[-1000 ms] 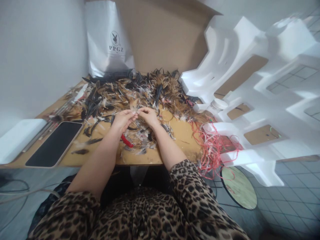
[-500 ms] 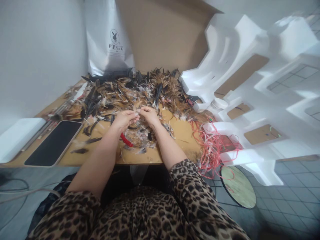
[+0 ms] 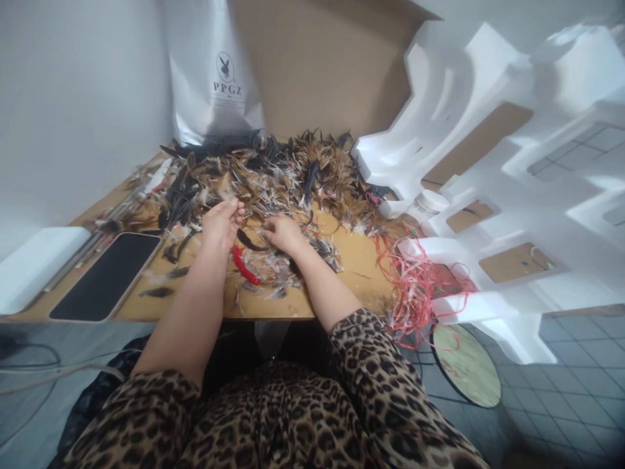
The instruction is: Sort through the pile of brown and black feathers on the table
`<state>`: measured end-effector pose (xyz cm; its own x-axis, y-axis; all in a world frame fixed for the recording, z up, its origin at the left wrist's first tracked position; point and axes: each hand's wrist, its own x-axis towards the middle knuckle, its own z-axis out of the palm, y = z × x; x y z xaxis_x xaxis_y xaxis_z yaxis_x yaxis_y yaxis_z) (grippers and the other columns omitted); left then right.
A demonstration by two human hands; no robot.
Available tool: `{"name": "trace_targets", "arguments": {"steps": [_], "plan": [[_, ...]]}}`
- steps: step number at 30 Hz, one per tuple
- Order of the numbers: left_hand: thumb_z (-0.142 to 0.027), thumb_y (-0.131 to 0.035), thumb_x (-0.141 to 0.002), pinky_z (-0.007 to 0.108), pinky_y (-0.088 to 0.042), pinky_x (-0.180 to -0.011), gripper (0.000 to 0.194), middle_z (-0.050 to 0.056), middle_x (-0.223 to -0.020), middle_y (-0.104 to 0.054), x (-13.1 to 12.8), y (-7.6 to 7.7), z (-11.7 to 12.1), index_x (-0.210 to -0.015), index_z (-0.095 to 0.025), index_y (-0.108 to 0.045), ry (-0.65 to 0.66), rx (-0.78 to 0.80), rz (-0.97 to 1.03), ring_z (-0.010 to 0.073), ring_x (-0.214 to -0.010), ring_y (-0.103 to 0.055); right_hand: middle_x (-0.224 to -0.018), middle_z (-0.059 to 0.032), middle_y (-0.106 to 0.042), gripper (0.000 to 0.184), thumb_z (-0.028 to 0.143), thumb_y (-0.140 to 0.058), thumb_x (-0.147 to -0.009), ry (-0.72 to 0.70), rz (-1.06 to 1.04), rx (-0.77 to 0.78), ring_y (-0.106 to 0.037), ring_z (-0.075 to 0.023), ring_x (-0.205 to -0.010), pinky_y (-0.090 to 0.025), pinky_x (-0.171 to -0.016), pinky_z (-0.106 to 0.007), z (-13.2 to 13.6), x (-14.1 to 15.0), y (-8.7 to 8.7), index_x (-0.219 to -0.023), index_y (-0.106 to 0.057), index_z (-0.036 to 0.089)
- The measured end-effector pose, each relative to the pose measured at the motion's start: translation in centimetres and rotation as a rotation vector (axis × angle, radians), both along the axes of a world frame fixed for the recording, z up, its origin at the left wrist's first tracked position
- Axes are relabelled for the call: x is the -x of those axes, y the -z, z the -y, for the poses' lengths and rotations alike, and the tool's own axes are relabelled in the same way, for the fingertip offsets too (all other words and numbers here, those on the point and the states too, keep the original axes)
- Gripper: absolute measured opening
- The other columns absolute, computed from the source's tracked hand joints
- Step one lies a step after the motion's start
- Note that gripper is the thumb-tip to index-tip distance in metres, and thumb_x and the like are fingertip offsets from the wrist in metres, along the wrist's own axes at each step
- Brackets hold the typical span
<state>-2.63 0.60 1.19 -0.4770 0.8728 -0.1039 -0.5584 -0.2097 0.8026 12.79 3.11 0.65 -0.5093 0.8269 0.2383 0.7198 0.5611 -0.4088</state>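
Note:
My left hand (image 3: 222, 223) is raised over the near edge of the feather pile, thumb and fingers pinched together. A small pale brown feather (image 3: 225, 187) stands up from its fingertips. My right hand (image 3: 284, 233) is low among the loose feathers, fingers bent downward and slightly apart, with nothing visible in them. Between the two hands lies a dark curved feather (image 3: 251, 241). Just below it rests a fuzzy red strip (image 3: 245, 266). The pile of brown and black feathers (image 3: 273, 169) spreads behind both hands.
A phone (image 3: 105, 277) and a white box (image 3: 41, 267) lie at the left. White foam packaging (image 3: 439, 130) stands at the right, beside a white-lidded jar (image 3: 430, 202) and tangled red strings (image 3: 415, 280). A silver bag (image 3: 209, 111) stands at the back. A round stool (image 3: 466, 365) is below.
My hands were together with fingertips meeting; now they are apart. The left moved left and up a little with the feather, and the right dropped slightly toward the loose feathers.

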Motion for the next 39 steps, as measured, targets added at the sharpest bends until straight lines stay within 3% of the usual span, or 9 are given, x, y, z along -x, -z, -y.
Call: {"name": "trace_targets", "arguments": {"steps": [3, 6, 14, 20, 26, 31, 35, 39], "plan": [[-0.013, -0.065, -0.068, 0.012, -0.037, -0.043, 0.006, 0.001, -0.065, -0.063, -0.1, 0.0, 0.1, -0.071, -0.012, -0.060, 0.020, -0.006, -0.004, 0.0040, -0.051, -0.055, -0.089, -0.0087, -0.063, 0.015, 0.026, -0.054, -0.071, 0.050, 0.119, 0.009, -0.056, -0.0184, -0.079, -0.041, -0.071, -0.029, 0.1, 0.1, -0.3, -0.077, -0.065, 0.018], [-0.014, -0.065, -0.068, 0.012, -0.036, -0.042, 0.007, 0.001, -0.065, -0.063, -0.1, 0.1, 0.1, -0.071, -0.012, -0.060, 0.035, -0.008, -0.002, 0.0038, -0.051, -0.055, -0.074, -0.0057, -0.064, 0.012, 0.020, -0.053, -0.070, 0.053, 0.038, 0.119, -0.055, -0.0142, -0.067, -0.039, -0.065, -0.026, -0.6, -0.5, -0.2, -0.067, -0.064, 0.016], [-0.012, -0.065, -0.068, 0.012, -0.039, -0.043, 0.006, 0.004, -0.066, -0.064, -0.4, 0.4, 0.1, -0.071, -0.011, -0.060, 0.159, 0.019, -0.008, 0.0053, -0.052, -0.057, -0.048, 0.0052, -0.053, 0.020, 0.030, -0.066, -0.060, 0.056, -0.831, 0.710, -0.040, -0.0047, -0.042, -0.030, -0.044, -0.018, -2.4, -2.3, 0.0, -0.071, -0.062, 0.014], [-0.012, -0.066, -0.068, 0.012, -0.043, -0.046, 0.007, 0.007, -0.073, -0.068, -0.9, 0.7, 0.3, -0.074, -0.009, -0.063, 0.286, 0.047, -0.059, 0.0073, -0.057, -0.062, -0.050, 0.0041, -0.056, 0.024, 0.026, -0.072, -0.055, 0.021, -1.128, 0.973, -0.046, -0.0059, -0.044, -0.031, -0.040, -0.018, -2.1, -2.3, -1.0, -0.070, -0.057, 0.015], [-0.009, -0.066, -0.068, 0.014, -0.047, -0.048, 0.009, 0.012, -0.083, -0.069, -1.3, 0.3, 0.8, -0.076, -0.008, -0.064, 0.425, 0.064, -0.037, 0.0117, -0.063, -0.066, -0.052, 0.0036, -0.059, 0.023, 0.025, -0.072, -0.056, 0.021, -1.107, 0.956, -0.048, -0.0057, -0.044, -0.032, -0.041, -0.017, -2.1, -2.3, -0.9, -0.072, -0.059, 0.014], [-0.006, -0.067, -0.067, 0.016, -0.047, -0.046, 0.010, 0.012, -0.075, -0.069, -1.8, 0.2, 1.0, -0.075, -0.007, -0.064, 0.525, 0.133, -0.025, 0.0146, -0.061, -0.066, -0.053, 0.0052, -0.058, 0.024, 0.027, -0.072, -0.055, 0.048, -1.118, 0.830, -0.048, -0.0049, -0.046, -0.037, -0.048, -0.018, -2.0, -1.7, -0.8, -0.071, -0.058, 0.014], [-0.006, -0.066, -0.068, 0.015, -0.047, -0.046, 0.010, 0.012, -0.073, -0.068, -2.2, 0.4, 1.0, -0.077, -0.006, -0.065, 0.561, 0.127, -0.032, 0.0129, -0.059, -0.065, -0.055, 0.0050, -0.058, 0.023, 0.028, -0.071, -0.055, 0.001, -1.097, 0.708, -0.047, -0.0043, -0.048, -0.039, -0.052, -0.019, -1.9, -1.3, -0.7, -0.069, -0.058, 0.013], [-0.004, -0.064, -0.069, 0.014, -0.046, -0.046, 0.003, 0.009, -0.065, -0.065, -2.3, 0.5, 0.9, -0.072, -0.006, -0.064, 0.552, 0.122, -0.037, 0.0096, -0.054, -0.062, -0.056, 0.0050, -0.058, 0.024, 0.028, -0.071, -0.054, -0.017, -1.087, 0.708, -0.048, -0.0042, -0.048, -0.038, -0.051, -0.018, -1.8, -1.3, -0.7, -0.069, -0.059, 0.013]]}}
